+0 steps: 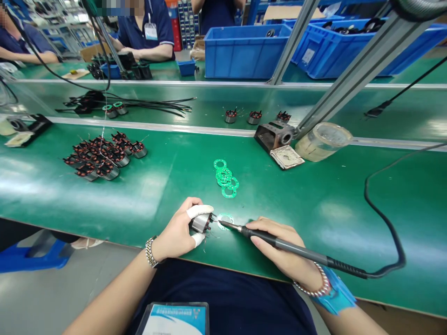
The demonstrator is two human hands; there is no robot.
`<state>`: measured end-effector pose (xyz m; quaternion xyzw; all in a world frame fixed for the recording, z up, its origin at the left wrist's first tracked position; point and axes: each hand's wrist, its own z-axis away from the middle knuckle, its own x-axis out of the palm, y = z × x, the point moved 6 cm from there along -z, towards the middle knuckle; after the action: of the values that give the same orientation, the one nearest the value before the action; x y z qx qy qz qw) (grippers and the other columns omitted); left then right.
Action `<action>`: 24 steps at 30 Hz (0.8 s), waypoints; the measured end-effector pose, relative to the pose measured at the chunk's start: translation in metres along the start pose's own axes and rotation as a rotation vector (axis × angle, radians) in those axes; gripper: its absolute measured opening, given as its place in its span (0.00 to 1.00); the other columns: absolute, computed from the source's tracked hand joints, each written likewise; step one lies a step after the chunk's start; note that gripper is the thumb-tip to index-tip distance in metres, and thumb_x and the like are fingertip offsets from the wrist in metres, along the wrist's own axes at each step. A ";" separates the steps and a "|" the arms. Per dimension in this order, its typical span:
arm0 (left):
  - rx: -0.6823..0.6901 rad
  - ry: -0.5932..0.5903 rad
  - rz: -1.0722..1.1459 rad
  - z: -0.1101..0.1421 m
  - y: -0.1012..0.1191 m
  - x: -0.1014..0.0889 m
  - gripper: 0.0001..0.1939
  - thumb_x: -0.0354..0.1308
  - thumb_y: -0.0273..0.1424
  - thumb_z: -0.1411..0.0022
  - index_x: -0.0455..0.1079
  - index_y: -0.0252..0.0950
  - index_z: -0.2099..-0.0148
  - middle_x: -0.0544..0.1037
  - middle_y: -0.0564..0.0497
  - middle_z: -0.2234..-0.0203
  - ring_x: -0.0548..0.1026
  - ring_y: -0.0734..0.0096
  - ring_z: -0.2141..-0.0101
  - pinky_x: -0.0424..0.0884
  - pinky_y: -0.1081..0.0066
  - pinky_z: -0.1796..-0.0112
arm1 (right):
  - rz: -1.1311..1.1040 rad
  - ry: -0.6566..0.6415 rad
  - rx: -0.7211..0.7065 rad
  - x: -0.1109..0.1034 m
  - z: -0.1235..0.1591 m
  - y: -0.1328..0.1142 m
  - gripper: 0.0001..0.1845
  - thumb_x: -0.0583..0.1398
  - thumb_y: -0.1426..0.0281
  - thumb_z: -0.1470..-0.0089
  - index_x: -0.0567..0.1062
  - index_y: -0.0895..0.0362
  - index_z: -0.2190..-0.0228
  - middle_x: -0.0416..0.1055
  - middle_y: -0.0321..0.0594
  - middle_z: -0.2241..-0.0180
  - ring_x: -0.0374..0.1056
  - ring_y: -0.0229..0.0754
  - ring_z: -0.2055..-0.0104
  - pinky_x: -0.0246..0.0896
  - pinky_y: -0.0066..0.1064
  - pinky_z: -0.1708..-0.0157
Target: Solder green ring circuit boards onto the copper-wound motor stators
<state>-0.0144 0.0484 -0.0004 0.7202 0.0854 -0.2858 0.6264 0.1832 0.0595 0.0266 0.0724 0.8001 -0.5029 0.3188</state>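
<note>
My left hand (178,230), with white covers on two fingertips, grips a motor stator (201,223) turned on its side, its wire ends facing right. In my right hand (279,242) is a soldering iron (296,249), held like a pen. Its tip points left, close to the stator's wires and over a pale ring-shaped circuit board (226,217) on the bench; whether the tip touches anything I cannot tell. Just beyond lies a loose pile of green ring-shaped circuit boards (228,191).
Many stators (108,170) are clustered at left. A soldering iron stand (275,136) with a sponge (287,157) and a cloudy plastic jar (323,142) stand at back right. The iron's cord (384,218) loops at right. Blue bins (244,53) and co-workers (146,32) are behind.
</note>
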 end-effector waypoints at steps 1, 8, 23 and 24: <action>-0.003 0.002 -0.003 0.000 0.000 0.000 0.28 0.52 0.15 0.58 0.62 0.39 0.52 0.62 0.48 0.58 0.70 0.70 0.63 0.70 0.67 0.60 | -0.010 -0.008 0.011 0.000 0.000 0.001 0.07 0.56 0.69 0.48 0.74 0.53 0.69 0.76 0.36 0.72 0.73 0.39 0.70 0.70 0.28 0.67; -0.036 0.002 -0.009 -0.001 -0.002 0.000 0.28 0.52 0.16 0.58 0.63 0.40 0.53 0.64 0.48 0.58 0.70 0.70 0.64 0.71 0.67 0.61 | -0.032 -0.032 0.054 0.000 -0.002 0.003 0.07 0.56 0.69 0.48 0.74 0.53 0.70 0.76 0.37 0.72 0.73 0.40 0.69 0.70 0.27 0.67; -0.010 0.019 -0.008 0.000 0.002 0.000 0.26 0.52 0.16 0.57 0.63 0.38 0.53 0.63 0.49 0.59 0.69 0.75 0.69 0.71 0.72 0.66 | -0.038 -0.037 0.001 0.000 -0.002 0.000 0.07 0.56 0.70 0.47 0.74 0.53 0.68 0.76 0.37 0.73 0.72 0.39 0.71 0.68 0.28 0.70; -0.008 0.017 -0.012 0.000 0.003 0.000 0.27 0.52 0.16 0.57 0.63 0.38 0.53 0.63 0.49 0.59 0.69 0.75 0.68 0.71 0.72 0.65 | -0.043 -0.043 -0.019 0.000 -0.003 -0.002 0.07 0.55 0.70 0.47 0.74 0.53 0.68 0.75 0.37 0.74 0.72 0.39 0.72 0.68 0.28 0.71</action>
<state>-0.0133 0.0483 0.0019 0.7196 0.0963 -0.2830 0.6267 0.1810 0.0608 0.0288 0.0415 0.7992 -0.5035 0.3258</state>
